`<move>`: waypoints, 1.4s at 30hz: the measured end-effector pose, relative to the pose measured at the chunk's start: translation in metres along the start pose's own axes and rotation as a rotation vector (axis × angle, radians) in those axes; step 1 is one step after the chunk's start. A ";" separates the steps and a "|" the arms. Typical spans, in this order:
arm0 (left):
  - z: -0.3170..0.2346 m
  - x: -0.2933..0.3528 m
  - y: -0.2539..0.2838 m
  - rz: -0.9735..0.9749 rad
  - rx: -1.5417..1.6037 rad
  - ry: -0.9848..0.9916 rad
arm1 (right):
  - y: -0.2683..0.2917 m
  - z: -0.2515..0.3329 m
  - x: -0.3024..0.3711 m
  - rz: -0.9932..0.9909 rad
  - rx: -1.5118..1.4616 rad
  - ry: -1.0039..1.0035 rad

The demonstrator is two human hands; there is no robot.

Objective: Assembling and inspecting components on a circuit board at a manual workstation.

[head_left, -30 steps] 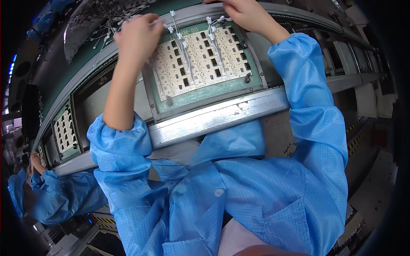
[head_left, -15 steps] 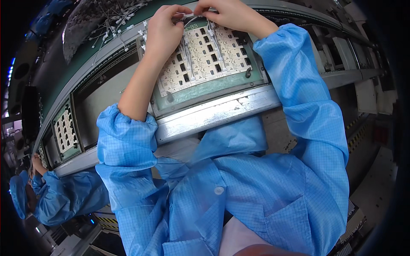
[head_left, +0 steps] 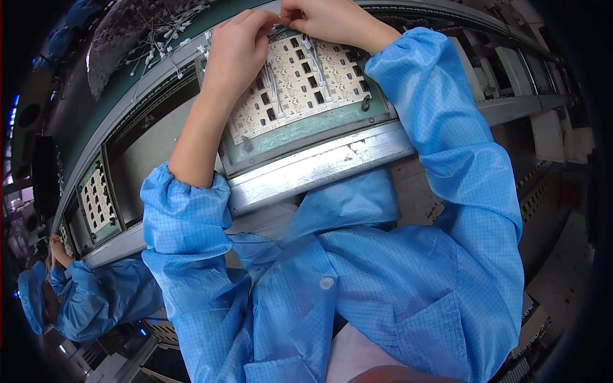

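A panel of pale circuit boards with rows of black components lies in a green fixture. Over its far edge my left hand is closed in a pinch. Close beside it, my right hand pinches too, fingertips almost meeting the left ones. A bit of white wire shows between them; its ends are hidden by the fingers. White wires with small plugs lie across the panel, and another white wire runs down left of them.
A metal rail runs along the near side. Loose white plugged wires lie beyond the line at the left, beside a clear plastic bag. Another board panel sits farther left, near a co-worker in a blue sleeve.
The panel and fixture have shifted slightly left and up in view. Both hands moved with them, their fingertips drawing closer together, still pinched.
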State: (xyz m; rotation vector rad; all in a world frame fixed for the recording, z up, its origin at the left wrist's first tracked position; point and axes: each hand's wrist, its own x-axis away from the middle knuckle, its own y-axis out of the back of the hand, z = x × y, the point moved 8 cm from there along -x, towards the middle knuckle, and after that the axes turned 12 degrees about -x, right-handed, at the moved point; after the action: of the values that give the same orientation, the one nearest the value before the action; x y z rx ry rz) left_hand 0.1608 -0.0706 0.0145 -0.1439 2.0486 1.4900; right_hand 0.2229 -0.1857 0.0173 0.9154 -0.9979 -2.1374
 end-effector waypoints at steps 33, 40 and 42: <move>0.074 0.034 0.031 0.098 0.071 0.348 | -0.041 0.050 -0.049 -0.076 -0.013 0.154; 0.078 0.037 0.036 0.197 0.073 0.282 | -0.042 0.057 -0.039 -0.092 -0.052 0.195; 0.077 0.037 0.040 0.195 0.072 0.301 | -0.046 0.066 -0.036 -0.077 0.099 0.273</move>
State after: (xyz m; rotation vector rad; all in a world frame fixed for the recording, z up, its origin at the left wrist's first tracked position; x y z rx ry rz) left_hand 0.1447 0.0226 0.0133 -0.1506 2.4124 1.5860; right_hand 0.1823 -0.1080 0.0239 1.2737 -0.9481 -1.9704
